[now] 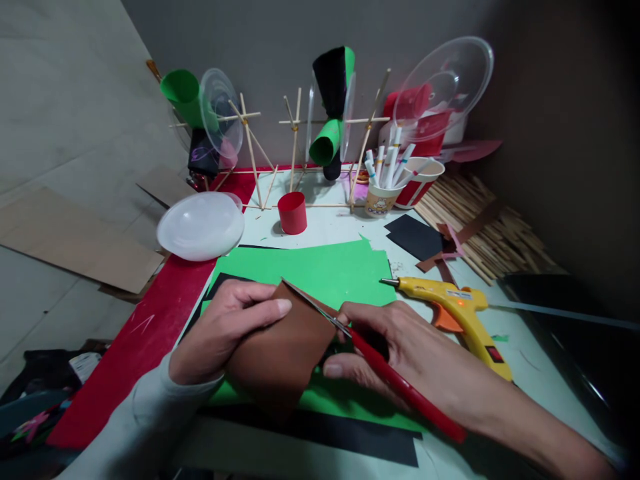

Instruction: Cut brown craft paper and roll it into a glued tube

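Observation:
My left hand (227, 327) grips a curved piece of brown paper (283, 353), thumb on top, holding it above a green sheet (320, 270). My right hand (395, 343) holds red-handled scissors (400, 383) whose blades (313, 307) run along the brown piece's upper right edge. Both hands are over the near middle of the work surface. A black strip (360, 440) lies under the green sheet near the front edge.
A yellow glue gun (460, 310) lies right of my right hand. Behind stand a red paper cup (293, 213), a clear plastic bowl (200, 227), a cup of markers (383, 193), a stick frame with green and black paper cones (327, 100), and wooden sticks (480, 227).

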Demonstrator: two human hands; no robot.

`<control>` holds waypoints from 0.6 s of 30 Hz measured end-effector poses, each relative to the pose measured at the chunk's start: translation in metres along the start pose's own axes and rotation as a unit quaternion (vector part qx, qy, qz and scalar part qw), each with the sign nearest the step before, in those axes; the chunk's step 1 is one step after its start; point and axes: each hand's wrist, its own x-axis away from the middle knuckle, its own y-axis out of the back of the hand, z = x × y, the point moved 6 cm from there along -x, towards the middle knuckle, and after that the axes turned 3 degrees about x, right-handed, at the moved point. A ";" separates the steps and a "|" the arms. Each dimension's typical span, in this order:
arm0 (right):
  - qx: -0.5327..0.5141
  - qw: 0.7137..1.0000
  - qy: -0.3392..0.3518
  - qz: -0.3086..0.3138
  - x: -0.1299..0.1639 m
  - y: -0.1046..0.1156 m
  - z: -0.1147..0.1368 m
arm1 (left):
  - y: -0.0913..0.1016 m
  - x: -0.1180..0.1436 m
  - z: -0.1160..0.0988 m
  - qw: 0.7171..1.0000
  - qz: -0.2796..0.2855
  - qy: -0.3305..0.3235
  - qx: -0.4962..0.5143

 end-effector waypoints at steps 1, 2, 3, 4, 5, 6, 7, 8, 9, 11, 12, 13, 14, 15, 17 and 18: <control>-0.002 1.000 0.000 -0.003 0.000 0.000 0.000 | -0.001 0.000 0.001 1.000 0.008 0.003 -0.016; -0.002 1.000 -0.001 -0.004 0.000 -0.001 0.000 | -0.002 0.000 0.003 1.000 0.015 0.005 -0.027; -0.003 1.000 -0.004 -0.003 0.000 -0.001 -0.001 | -0.003 -0.001 0.004 0.999 0.018 0.006 -0.033; -0.003 1.000 -0.008 -0.004 0.000 -0.002 -0.002 | -0.003 -0.001 0.004 0.999 0.019 0.007 -0.032; -0.004 1.000 -0.013 -0.003 -0.001 -0.004 -0.003 | -0.003 -0.001 0.005 0.999 0.018 0.009 -0.028; -0.007 1.000 -0.018 -0.001 -0.001 -0.005 -0.005 | -0.004 -0.001 0.005 1.000 0.018 0.011 -0.023; -0.011 1.000 -0.021 0.001 -0.002 -0.007 -0.007 | -0.005 -0.001 0.005 1.000 0.019 0.015 -0.017; -0.017 1.000 -0.023 0.004 -0.003 -0.008 -0.008 | -0.006 -0.001 0.005 1.000 0.019 0.019 -0.011; -0.022 0.999 -0.024 0.008 -0.003 -0.010 -0.010 | -0.007 -0.001 0.005 1.000 0.019 0.023 -0.008; -0.029 0.999 -0.021 0.011 -0.004 -0.011 -0.011 | -0.007 -0.001 0.006 0.999 0.015 0.031 -0.006; -0.030 0.999 -0.019 0.011 -0.004 -0.012 -0.011 | -0.007 -0.001 0.006 0.999 0.012 0.035 -0.009; -0.031 0.999 -0.015 0.009 -0.004 -0.012 -0.011 | -0.007 0.000 0.006 0.999 0.009 0.039 -0.013; -0.031 0.999 -0.010 0.007 -0.004 -0.012 -0.011 | -0.006 0.000 0.007 0.999 0.009 0.041 -0.017; -0.032 0.999 -0.007 0.005 -0.004 -0.012 -0.011 | -0.006 0.000 0.008 0.999 0.009 0.044 -0.020; -0.032 0.999 -0.005 0.006 -0.004 -0.012 -0.012 | -0.005 0.000 0.009 0.999 0.010 0.048 -0.021; -0.031 0.999 -0.006 0.009 -0.004 -0.013 -0.012 | -0.005 0.000 0.011 0.998 0.013 0.051 -0.018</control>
